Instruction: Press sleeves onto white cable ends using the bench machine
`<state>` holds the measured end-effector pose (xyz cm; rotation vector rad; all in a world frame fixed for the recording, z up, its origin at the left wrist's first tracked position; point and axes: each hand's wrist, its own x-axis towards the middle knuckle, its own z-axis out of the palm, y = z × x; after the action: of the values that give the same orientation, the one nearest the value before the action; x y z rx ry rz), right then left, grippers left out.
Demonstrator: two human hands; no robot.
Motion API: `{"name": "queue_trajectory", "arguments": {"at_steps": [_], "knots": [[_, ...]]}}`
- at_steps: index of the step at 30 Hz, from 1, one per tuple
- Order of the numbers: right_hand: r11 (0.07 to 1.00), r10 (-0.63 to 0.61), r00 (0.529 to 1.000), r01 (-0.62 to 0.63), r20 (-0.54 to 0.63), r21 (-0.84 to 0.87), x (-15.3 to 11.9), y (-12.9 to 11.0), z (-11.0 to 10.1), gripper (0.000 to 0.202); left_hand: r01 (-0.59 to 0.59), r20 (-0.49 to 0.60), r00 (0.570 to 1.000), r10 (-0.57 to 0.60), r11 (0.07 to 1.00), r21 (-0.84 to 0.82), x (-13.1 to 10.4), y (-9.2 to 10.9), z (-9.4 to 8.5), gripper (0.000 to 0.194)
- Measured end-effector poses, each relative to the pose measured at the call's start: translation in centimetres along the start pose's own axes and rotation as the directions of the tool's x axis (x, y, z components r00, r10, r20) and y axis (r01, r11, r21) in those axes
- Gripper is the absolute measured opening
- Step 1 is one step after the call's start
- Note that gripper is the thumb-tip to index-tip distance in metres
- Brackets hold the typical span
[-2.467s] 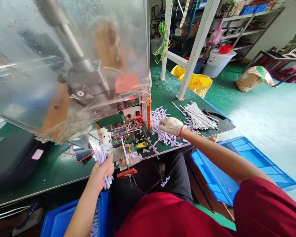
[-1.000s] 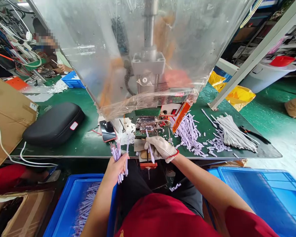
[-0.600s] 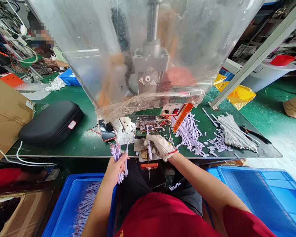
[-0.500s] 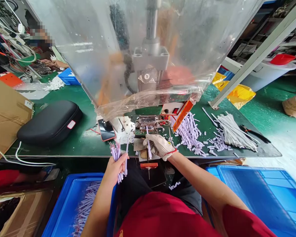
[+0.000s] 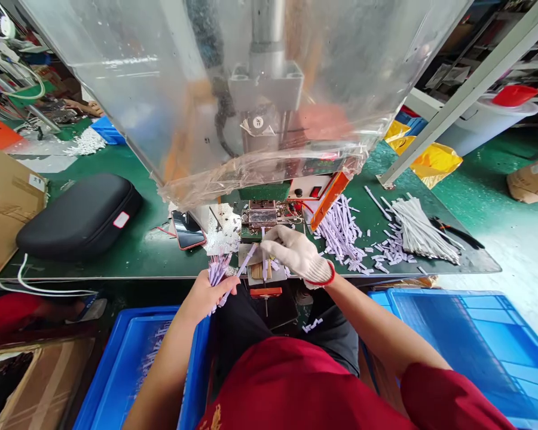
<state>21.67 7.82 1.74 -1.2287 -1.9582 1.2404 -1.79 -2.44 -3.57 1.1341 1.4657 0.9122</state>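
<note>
My bare left hand (image 5: 208, 294) is wrapped round a bundle of thin lilac strips (image 5: 218, 269) at the table's front edge, with one strip slanting out toward the machine. In a white glove, my right hand (image 5: 292, 254) is at the front of the small metal fixture (image 5: 262, 216). Its thumb and fingers are by a lilac strip (image 5: 264, 263) that stands upright in the view, its upper end at the fixture. Whether the gloved fingers grip that strip is hard to tell. A clear cover (image 5: 161, 107) hangs over the press.
Lilac strips (image 5: 338, 230) and white ties (image 5: 424, 230) lie to the right, near black pliers (image 5: 457, 233). A phone (image 5: 188, 230) and black case (image 5: 80, 216) are on the left. Blue bins (image 5: 116, 358) flank my legs. Another person's hand shows at the far left.
My left hand's single strip now tilts toward the fixture. The gloved hand has shifted off the strip's lower part, with its fingers higher and more spread. The whole view has moved slightly.
</note>
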Motion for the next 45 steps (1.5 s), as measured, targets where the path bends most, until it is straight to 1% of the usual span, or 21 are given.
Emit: {"name": "queue_trajectory", "arguments": {"at_steps": [3, 6, 8, 10, 11, 12, 13, 14, 15, 16, 18, 19, 21, 24, 27, 30, 32, 34, 37, 40, 45], "knots": [[0.995, -0.075, 0.988, 0.064, 0.137, 0.078, -1.1, -0.9, 0.3, 0.029, -0.029, 0.106, 0.994, 0.022, 0.997, 0.065, 0.5, 1.6, 0.0, 0.037], [0.985, -0.080, 0.995, 0.071, 0.052, 0.155, -2.2, -1.1, 1.8, 0.023, -0.062, 0.185, 0.982, 0.046, 0.995, 0.082, 0.7, 3.5, 1.0, 0.033], [0.957, -0.035, 0.999, 0.025, 0.029, 0.289, -2.8, -1.0, 2.2, 0.025, -0.044, 0.205, 0.978, 0.034, 0.998, 0.046, 0.3, 4.3, 1.4, 0.031], [0.901, 0.041, 0.999, -0.027, -0.023, 0.432, -3.3, -0.5, 1.0, 0.029, 0.009, 0.253, 0.967, -0.013, 1.000, 0.015, -0.7, 4.5, 1.1, 0.029], [0.874, 0.092, 0.989, -0.024, -0.115, 0.486, -3.6, -0.1, -0.4, 0.032, 0.040, 0.277, 0.960, -0.040, 0.999, 0.004, -1.2, 4.3, 0.6, 0.028], [0.859, 0.143, 0.959, 0.003, -0.246, 0.512, -4.0, 0.5, -2.1, 0.034, 0.074, 0.289, 0.955, -0.068, 0.997, -0.009, -1.8, 3.9, -0.1, 0.028], [0.851, 0.211, 0.882, 0.047, -0.422, 0.523, -4.4, 1.3, -4.1, 0.036, 0.109, 0.276, 0.956, -0.096, 0.994, -0.032, -2.3, 3.5, -0.8, 0.028], [0.858, 0.249, 0.806, 0.074, -0.536, 0.509, -4.9, 2.1, -6.0, 0.036, 0.139, 0.216, 0.969, -0.119, 0.987, -0.078, -2.7, 3.1, -1.6, 0.029], [0.882, 0.251, 0.753, 0.082, -0.608, 0.465, -5.4, 3.1, -7.8, 0.035, 0.154, 0.145, 0.980, -0.135, 0.979, -0.134, -2.9, 2.7, -2.2, 0.029], [0.922, 0.241, 0.769, 0.009, -0.592, 0.387, -6.0, 4.1, -9.2, 0.030, 0.149, 0.061, 0.988, -0.140, 0.970, -0.193, -2.9, 2.3, -2.6, 0.029], [0.979, 0.202, 0.895, -0.186, -0.398, 0.080, -6.6, 6.0, -10.8, 0.023, 0.099, -0.056, 0.991, -0.121, 0.950, -0.298, -2.1, 1.9, -2.5, 0.031], [0.962, 0.195, 0.935, -0.241, -0.296, -0.131, -6.7, 6.8, -11.1, 0.022, 0.072, -0.075, 0.992, -0.104, 0.936, -0.345, -1.3, 1.7, -2.0, 0.033], [0.822, 0.180, 0.960, -0.267, -0.216, -0.503, -6.0, 8.2, -11.2, 0.027, 0.047, -0.054, 0.996, -0.076, 0.908, -0.416, 0.4, 1.5, -0.3, 0.034], [0.569, 0.157, 0.947, -0.318, -0.279, -0.758, -3.6, 9.8, -11.9, 0.039, 0.033, -0.052, 0.997, -0.057, 0.923, -0.383, 2.8, 1.3, 3.1, 0.035], [0.489, 0.208, 0.935, -0.355, -0.289, -0.797, -1.4, 10.6, -12.9, 0.038, 0.021, -0.088, 0.995, -0.041, 0.978, -0.210, 4.6, 1.2, 6.1, 0.040], [0.529, 0.251, 0.922, -0.385, -0.294, -0.757, -0.9, 11.0, -13.4, 0.035, 0.021, -0.127, 0.991, -0.032, 0.996, -0.087, 6.0, 1.3, 7.7, 0.039], [0.550, 0.246, 0.922, -0.386, -0.299, -0.741, -1.2, 11.2, -13.3, 0.038, 0.028, -0.167, 0.985, -0.042, 0.996, -0.086, 6.6, 1.6, 8.0, 0.039], [0.547, 0.219, 0.933, -0.359, -0.285, -0.756, -1.5, 11.5, -13.0, 0.043, 0.039, -0.170, 0.983, -0.067, 0.986, -0.162, 6.6, 1.8, 7.6, 0.038], [0.521, 0.199, 0.938, -0.347, -0.284, -0.780, -1.5, 12.0, -12.7, 0.038, 0.023, -0.140, 0.988, -0.061, 0.966, -0.259, 5.8, 2.1, 6.4, 0.035], [0.520, 0.210, 0.925, -0.381, -0.318, -0.765, -1.0, 12.4, -12.7, 0.035, -0.010, -0.182, 0.983, -0.038, 0.966, -0.257, 4.4, 2.0, 4.9, 0.034], [0.499, 0.228, 0.934, -0.356, -0.277, -0.790, -0.6, 12.3, -12.6, 0.035, -0.016, -0.229, 0.973, -0.042, 0.969, -0.245, 3.0, 1.1, 3.1, 0.037]]}}
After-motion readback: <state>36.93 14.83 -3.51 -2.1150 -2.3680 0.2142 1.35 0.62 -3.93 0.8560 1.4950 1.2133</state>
